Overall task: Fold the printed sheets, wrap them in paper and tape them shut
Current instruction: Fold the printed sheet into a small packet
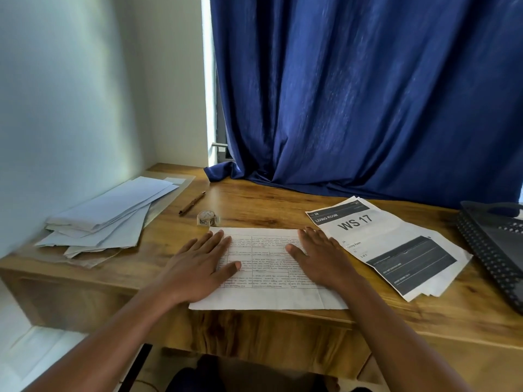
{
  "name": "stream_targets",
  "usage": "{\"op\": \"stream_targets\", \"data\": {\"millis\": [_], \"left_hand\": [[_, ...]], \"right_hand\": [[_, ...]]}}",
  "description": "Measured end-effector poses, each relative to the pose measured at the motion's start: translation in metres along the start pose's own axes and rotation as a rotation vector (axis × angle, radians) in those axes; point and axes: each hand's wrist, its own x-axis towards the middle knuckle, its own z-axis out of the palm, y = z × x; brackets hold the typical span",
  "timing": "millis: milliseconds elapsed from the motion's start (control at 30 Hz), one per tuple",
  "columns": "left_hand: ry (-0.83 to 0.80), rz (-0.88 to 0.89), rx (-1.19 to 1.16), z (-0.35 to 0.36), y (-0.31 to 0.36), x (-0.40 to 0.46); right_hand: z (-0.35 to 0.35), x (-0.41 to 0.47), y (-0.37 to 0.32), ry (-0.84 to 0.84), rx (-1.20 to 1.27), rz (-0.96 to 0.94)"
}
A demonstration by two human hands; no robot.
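Both palms flat on a printed sheet (266,267) at the near edge of a wooden desk (283,205). Left hand (198,267) pressing the sheet's left part, fingers (218,241) straight and spread, thumb reaching inward over the text. Right hand (319,256) pressing the right part, fingers straight, nothing grasped by either. Just beyond the left fingertips, a small roll of tape (208,218); farther past it, a pen (192,203) lying slantwise. Well out to the left of the left fingers, a loose pile of plain paper (110,213). Just right of the right fingers, a stack of printed pages (390,244), topmost reading "WS 17". Far right, a dark tray (492,244). Behind everything, a blue curtain (368,94).
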Motion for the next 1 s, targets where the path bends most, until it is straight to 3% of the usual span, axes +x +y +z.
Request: {"op": "stream_targets", "data": {"millis": [167, 267, 400, 633, 800, 900, 1000], "left_hand": [[0.019, 0.001, -0.008, 0.001, 0.002, -0.002], [0.023, -0.008, 0.001, 0.0, 0.003, -0.002], [0.025, -0.014, 0.001, 0.002, 0.001, -0.001], [0.002, -0.019, -0.015, 0.0, 0.002, -0.002], [-0.059, -0.067, -0.13, -0.013, 0.011, 0.002], [0.055, 0.037, -0.088, -0.014, 0.047, -0.002], [-0.002, 0.129, -0.069, -0.003, 0.071, -0.003]], "right_hand": [[-0.01, -0.008, -0.009, 0.047, -0.053, 0.081], [-0.009, -0.028, -0.042, 0.117, 0.007, -0.071], [0.01, -0.054, -0.07, -0.006, 0.013, -0.219], [0.009, -0.07, -0.014, -0.022, -0.034, -0.107], [0.008, -0.072, -0.011, -0.031, -0.037, -0.096], [0.007, -0.073, -0.012, -0.006, -0.043, -0.101], [0.009, -0.073, -0.011, 0.003, -0.048, -0.102]]}}
